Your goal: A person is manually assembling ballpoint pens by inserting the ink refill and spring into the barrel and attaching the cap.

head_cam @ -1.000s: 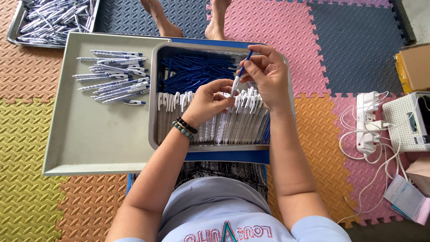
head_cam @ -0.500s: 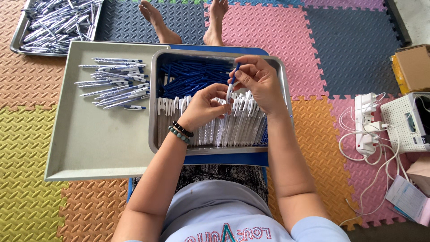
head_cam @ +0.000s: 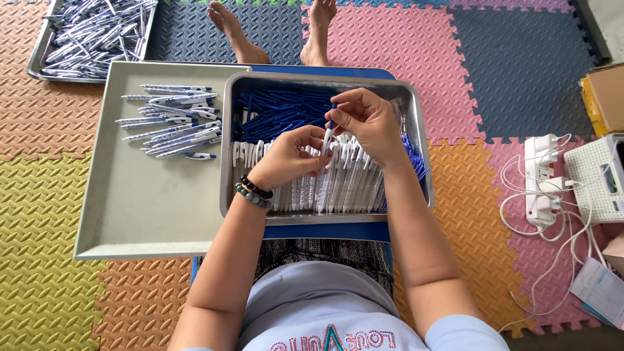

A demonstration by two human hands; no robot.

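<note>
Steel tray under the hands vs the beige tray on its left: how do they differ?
The steel tray is shiny and deep, packed with blue parts and white barrels; the beige tray is matte, shallower, larger, and mostly bare, with one loose cluster of pens. Both are rectangular and side by side.

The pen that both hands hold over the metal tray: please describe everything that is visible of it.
The slim pen with a white barrel and a blue top stands nearly upright, tilted slightly, above the shiny metal tray. It looks like plastic. The right hand pinches its blue upper end between fingertips; the left hand grips the white lower barrel. Its lower tip is hidden by the fingers. Below it lie rows of white pen barrels.
</note>
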